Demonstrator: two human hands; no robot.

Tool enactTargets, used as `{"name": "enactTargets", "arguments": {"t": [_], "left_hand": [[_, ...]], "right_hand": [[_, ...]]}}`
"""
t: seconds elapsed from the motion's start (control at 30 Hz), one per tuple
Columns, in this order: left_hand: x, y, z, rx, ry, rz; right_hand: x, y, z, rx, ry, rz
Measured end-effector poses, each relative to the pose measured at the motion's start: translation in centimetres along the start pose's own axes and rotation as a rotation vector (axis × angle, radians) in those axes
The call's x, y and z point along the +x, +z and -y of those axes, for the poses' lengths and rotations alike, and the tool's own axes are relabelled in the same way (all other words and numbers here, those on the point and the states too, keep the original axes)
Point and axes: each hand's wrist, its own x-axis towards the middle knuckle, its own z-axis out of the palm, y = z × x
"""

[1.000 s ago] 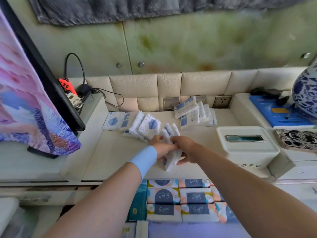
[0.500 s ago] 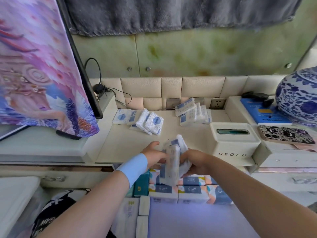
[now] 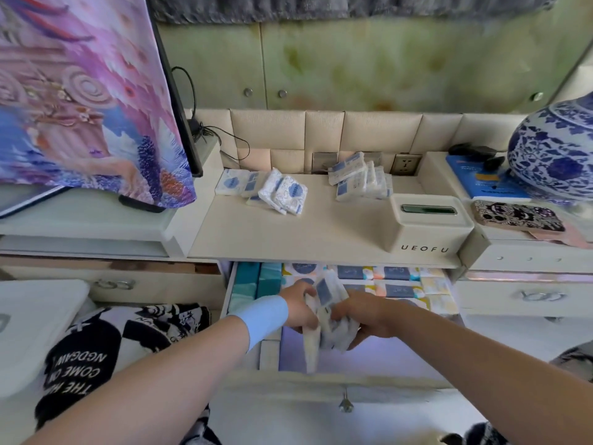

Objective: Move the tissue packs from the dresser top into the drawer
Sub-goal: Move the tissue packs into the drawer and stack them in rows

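In the head view, I have both hands over the open drawer (image 3: 385, 379), just below the front edge of the dresser's tabletop (image 3: 288, 239). My left hand (image 3: 298, 308), with a light blue wristband (image 3: 263, 316) behind it, and my right hand (image 3: 364, 316) hold one bundle of tissue packs (image 3: 327, 290) between them. The left fingers (image 3: 308, 292) are curled round the bundle's left side. The right fingers (image 3: 340, 311) are closed on its right side. The bundle is blurred, so I cannot count the packs in it. It hangs above the drawer's pale floor, and I cannot tell whether its lower end touches.

Rows of colourful packs (image 3: 394, 277) lie along the back of the drawer, with teal packs (image 3: 256, 281) at the back left.

Two groups are on the tabletop: a loose pile of white packs with blue labels (image 3: 282, 194) at the back left, and a leaning stack (image 3: 356, 175) at the back, near the wall socket (image 3: 407, 163). A cream tissue box marked UEOFU (image 3: 430, 226) stands at the right front corner, well apart from both groups. A blue and white vase (image 3: 558, 149) stands on the raised ledge at the far right.
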Motion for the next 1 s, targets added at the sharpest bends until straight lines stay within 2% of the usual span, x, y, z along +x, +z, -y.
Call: {"name": "enactTargets", "arguments": {"t": [0.07, 0.3, 0.4, 0.47, 0.57, 0.67, 0.73, 0.8, 0.87, 0.9, 1.0], "left_hand": [[0.2, 0.0, 0.6, 0.115, -0.038, -0.013], [1.0, -0.2, 1.7, 0.223, -0.143, 0.009], [1.6, 0.1, 2.3, 0.504, -0.124, 0.023], [1.9, 0.2, 2.7, 0.674, -0.085, 0.026], [2.0, -0.2, 2.7, 0.856, 0.038, -0.058], [2.8, -1.3, 2.8, 1.013, 0.089, -0.172], [3.2, -2.2, 2.4, 0.855, 0.103, -0.261], [3.2, -2.6, 1.3, 0.297, 0.076, -0.299], [2.9, -2.8, 0.0, -0.348, 0.005, -0.142], [2.8, -2.8, -0.3, -0.533, -0.008, -0.058], [3.3, -2.5, 0.3, -0.698, -0.012, -0.018]], "right_hand": [[0.4, 0.1, -0.7, -0.019, 0.029, 0.001], [1.1, -0.8, -1.4, -0.166, 0.074, -0.022], [1.7, -1.2, -0.7, -0.17, 0.067, -0.062], [1.8, -1.3, 0.2, -0.191, -0.003, -0.149], [2.0, -1.5, 1.3, -0.484, -0.231, -0.364], [2.3, -1.4, 1.1, -0.703, -0.471, -0.537], [3.0, -1.0, 0.4, -0.816, -0.563, -0.58], [3.7, -0.5, 0.0, -0.824, -0.581, -0.606], [4.3, -0.2, -0.3, -0.786, -0.602, -0.645], [4.6, -0.2, -0.3, -0.772, -0.622, -0.64], [4.7, -0.1, -0.1, -0.641, -0.599, -0.505]]}}
